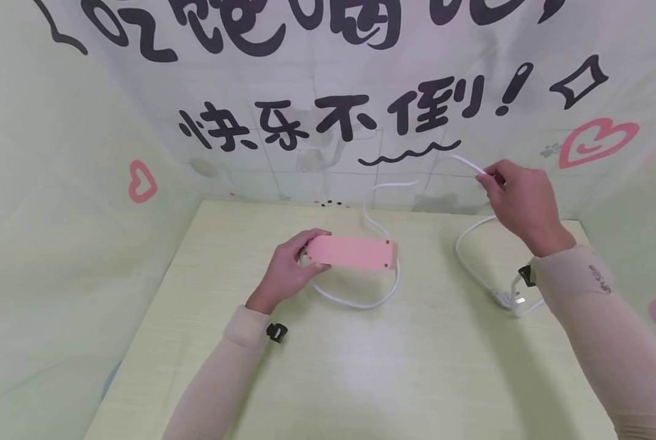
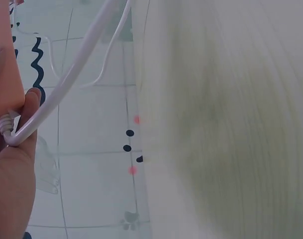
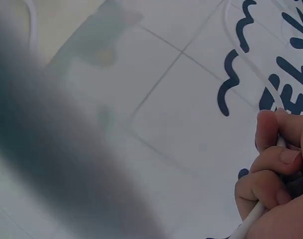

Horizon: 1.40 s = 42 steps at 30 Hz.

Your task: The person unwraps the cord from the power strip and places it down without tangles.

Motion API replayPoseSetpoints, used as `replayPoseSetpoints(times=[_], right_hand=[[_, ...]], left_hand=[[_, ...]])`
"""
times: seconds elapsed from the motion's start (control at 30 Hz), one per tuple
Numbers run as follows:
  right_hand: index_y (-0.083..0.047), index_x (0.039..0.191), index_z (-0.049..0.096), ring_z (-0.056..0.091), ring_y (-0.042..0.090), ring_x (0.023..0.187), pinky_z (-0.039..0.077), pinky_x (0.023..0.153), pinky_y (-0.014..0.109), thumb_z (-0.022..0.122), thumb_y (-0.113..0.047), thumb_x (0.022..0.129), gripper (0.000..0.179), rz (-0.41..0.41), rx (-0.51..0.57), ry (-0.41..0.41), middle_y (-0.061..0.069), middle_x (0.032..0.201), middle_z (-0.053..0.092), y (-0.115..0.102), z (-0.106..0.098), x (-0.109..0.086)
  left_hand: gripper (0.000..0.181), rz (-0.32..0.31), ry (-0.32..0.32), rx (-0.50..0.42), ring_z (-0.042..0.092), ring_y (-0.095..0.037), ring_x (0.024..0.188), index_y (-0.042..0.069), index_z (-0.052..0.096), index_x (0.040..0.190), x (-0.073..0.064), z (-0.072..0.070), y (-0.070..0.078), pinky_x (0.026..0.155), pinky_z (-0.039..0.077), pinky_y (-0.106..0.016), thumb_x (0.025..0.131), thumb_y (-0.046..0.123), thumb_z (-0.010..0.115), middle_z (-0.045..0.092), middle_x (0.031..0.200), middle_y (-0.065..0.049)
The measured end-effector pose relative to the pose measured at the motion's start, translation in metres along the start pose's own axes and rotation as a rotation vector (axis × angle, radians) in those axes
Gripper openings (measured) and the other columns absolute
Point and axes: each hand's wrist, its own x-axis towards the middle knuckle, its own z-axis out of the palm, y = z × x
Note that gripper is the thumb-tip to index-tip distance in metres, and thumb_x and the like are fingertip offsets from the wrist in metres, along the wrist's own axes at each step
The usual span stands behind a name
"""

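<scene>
A pink power strip (image 1: 355, 252) is held by its left end in my left hand (image 1: 287, 270), thumb on the near edge and fingers on the far edge. Small screws show at its corners; its other face is hidden. A white cord (image 1: 357, 305) leaves that held end through a ribbed sleeve (image 2: 6, 124) in the left wrist view and loops below the strip. Farther along, the same cord is pinched between thumb and fingers of my right hand (image 1: 526, 201), raised near the back wall. In the right wrist view, curled fingers (image 3: 268, 162) wrap the cord.
The cord's plug (image 1: 505, 299) is at the right, beside the right forearm. A pale wood-grain table (image 1: 361, 373) lies beneath. White printed sheeting (image 1: 283, 183) with black lettering covers the back, and pale sheeting stands at both sides.
</scene>
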Motion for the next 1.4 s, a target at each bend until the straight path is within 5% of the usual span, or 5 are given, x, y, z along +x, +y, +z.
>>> replayPoseSetpoints(times=[0.23,0.67,0.9,1.07,1.4], right_hand=[[0.003,0.108,0.070,0.048,0.024,0.059,0.034,0.054,0.032,0.061,-0.019,0.102,0.024,0.035,-0.009,-0.120,0.015,0.074,0.064,0.022,0.015,-0.013],[0.010,0.117,0.063,0.053,0.023,0.066,0.043,0.062,0.035,0.047,-0.019,0.107,0.035,0.133,0.001,-0.422,0.018,0.083,0.066,0.070,0.055,-0.049],[0.018,0.137,0.042,0.055,0.027,0.073,0.047,0.066,0.039,0.033,-0.016,0.105,0.047,0.262,0.039,-0.589,0.026,0.097,0.062,0.088,0.066,-0.066],[0.020,0.132,0.048,0.057,0.044,0.100,0.051,0.088,0.057,0.042,-0.012,0.105,0.043,0.238,0.015,-0.595,0.036,0.116,0.054,0.097,0.073,-0.074],[0.017,0.126,0.056,0.062,0.052,0.106,0.051,0.093,0.063,0.052,-0.012,0.100,0.039,0.234,0.008,-0.629,0.037,0.116,0.064,0.107,0.087,-0.087]], left_hand=[[0.055,-0.043,0.140,0.041,0.061,-0.020,0.125,0.013,0.063,0.134,-0.001,-0.017,-0.007,0.107,0.051,-0.023,0.084,0.005,0.082,0.065,0.136,-0.007],[0.055,-0.195,0.333,0.339,0.065,-0.033,0.121,0.008,0.059,0.135,-0.014,-0.061,-0.031,0.103,0.054,-0.053,0.086,0.011,0.082,0.066,0.134,-0.014],[0.050,-0.330,0.313,0.392,0.063,-0.034,0.124,0.011,0.060,0.134,-0.020,-0.073,-0.050,0.102,0.054,-0.055,0.089,0.016,0.080,0.066,0.133,-0.014],[0.057,-0.390,0.265,0.429,0.060,-0.036,0.126,0.008,0.054,0.142,-0.020,-0.074,-0.062,0.105,0.051,-0.056,0.091,0.016,0.077,0.063,0.135,-0.017],[0.047,-0.388,0.226,0.482,0.054,-0.036,0.127,0.005,0.063,0.130,-0.018,-0.072,-0.076,0.114,0.043,-0.056,0.088,0.013,0.080,0.067,0.128,-0.017]])
